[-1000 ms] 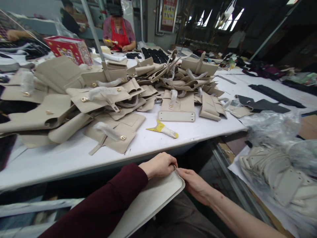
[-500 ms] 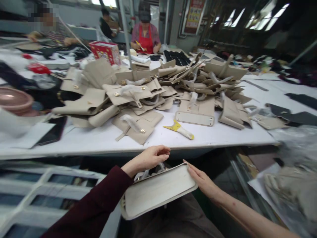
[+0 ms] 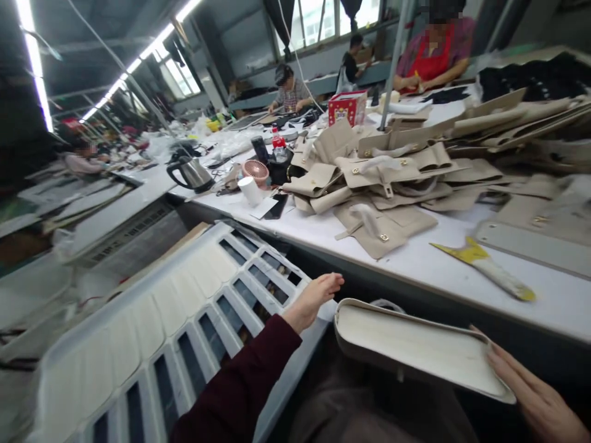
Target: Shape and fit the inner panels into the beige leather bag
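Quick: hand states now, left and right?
Left hand: open, empty, by the white crate.
Right hand: holding the cream bag by its end.

Long white worktables fill a dim hall under ceiling strip lights, windows behind.

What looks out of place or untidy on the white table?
The beige bag pieces lie in a loose heap at all angles, not stacked. A yellow-smeared scraper lies alone near the table edge. Nothing looks spilled.
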### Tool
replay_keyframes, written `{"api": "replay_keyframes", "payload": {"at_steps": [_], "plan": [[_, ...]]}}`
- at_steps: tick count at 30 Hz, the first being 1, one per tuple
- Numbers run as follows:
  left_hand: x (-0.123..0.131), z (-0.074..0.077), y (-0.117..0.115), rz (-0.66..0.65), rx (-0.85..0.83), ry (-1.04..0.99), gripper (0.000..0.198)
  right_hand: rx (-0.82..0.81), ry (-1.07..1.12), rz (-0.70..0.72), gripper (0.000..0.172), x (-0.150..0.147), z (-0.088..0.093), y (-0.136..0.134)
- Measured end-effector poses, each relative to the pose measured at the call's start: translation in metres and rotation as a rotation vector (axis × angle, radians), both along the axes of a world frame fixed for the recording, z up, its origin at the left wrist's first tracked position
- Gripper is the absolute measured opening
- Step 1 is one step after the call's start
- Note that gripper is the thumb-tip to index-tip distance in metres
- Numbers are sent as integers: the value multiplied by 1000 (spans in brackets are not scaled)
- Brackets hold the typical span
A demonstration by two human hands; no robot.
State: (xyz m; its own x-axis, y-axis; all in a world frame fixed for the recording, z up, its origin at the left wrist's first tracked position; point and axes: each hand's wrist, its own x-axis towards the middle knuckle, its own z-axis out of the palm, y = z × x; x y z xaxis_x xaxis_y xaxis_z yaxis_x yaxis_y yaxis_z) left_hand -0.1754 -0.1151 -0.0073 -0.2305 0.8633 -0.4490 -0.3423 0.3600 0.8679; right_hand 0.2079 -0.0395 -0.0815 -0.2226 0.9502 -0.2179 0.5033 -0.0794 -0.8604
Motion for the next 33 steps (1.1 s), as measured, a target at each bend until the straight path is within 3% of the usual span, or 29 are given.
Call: {"api": "replay_keyframes", "payload": {"at_steps": [2,5,8,10,12,14,17,20,22,24,30,33], "plan": [[8,-16,-21,47,-47,-53,57,50,-70,-48,66,-5,22,1],[27,-41,-45,69,-97,-150,60,427,-142,-56,52,-28,63,-7],[46,-53,-56,94,-103,-240,64,617,-9,287,22,-74,94,-21],[55,-52,-58,129,-92,-268,66,615,69,557,19,-109,105,-28],[58,-44,-60,155,-76,-244,68,582,98,764,22,-142,108,-31],[57,-29,-62,145,-40,-145,67,544,53,883,22,-167,104,-29],[49,1,-62,10,30,195,57,495,-57,946,11,-187,93,-23],[39,25,-53,-203,-34,677,30,468,-80,973,4,-193,86,-15],[34,33,-44,-314,-111,933,25,466,-92,1001,6,-194,85,-11],[32,34,-38,-373,-154,1062,26,468,-130,1031,8,-196,86,-8],[36,24,-39,-344,-188,1050,32,511,-195,1071,9,-197,85,-8],[33,18,-45,-209,-158,797,43,528,-155,1059,13,-194,84,-11]]}}
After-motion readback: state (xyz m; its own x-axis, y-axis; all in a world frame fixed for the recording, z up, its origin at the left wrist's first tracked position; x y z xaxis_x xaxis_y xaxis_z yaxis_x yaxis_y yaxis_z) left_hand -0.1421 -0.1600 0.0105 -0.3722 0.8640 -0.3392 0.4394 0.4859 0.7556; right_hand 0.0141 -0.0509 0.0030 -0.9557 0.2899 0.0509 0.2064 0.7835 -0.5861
